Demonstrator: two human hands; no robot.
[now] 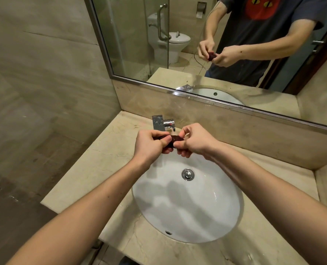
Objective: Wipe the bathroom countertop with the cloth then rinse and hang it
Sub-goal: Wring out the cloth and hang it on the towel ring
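Note:
A small dark red-brown cloth (175, 140), bunched tight, is held between both hands above the far rim of the white oval sink (189, 199). My left hand (153, 143) grips its left end with curled fingers and thumb. My right hand (192, 141) pinches its right end. Most of the cloth is hidden inside the hands. The chrome tap (163, 123) stands just behind the hands; no water stream is visible. The beige marble countertop (101, 159) surrounds the sink.
A large mirror (178, 44) above the marble backsplash (225, 121) reflects the person, a toilet and a glass shower partition. A tiled wall (44, 73) closes the left side, and a side wall bounds the counter at right. The sink drain (187, 174) is chrome.

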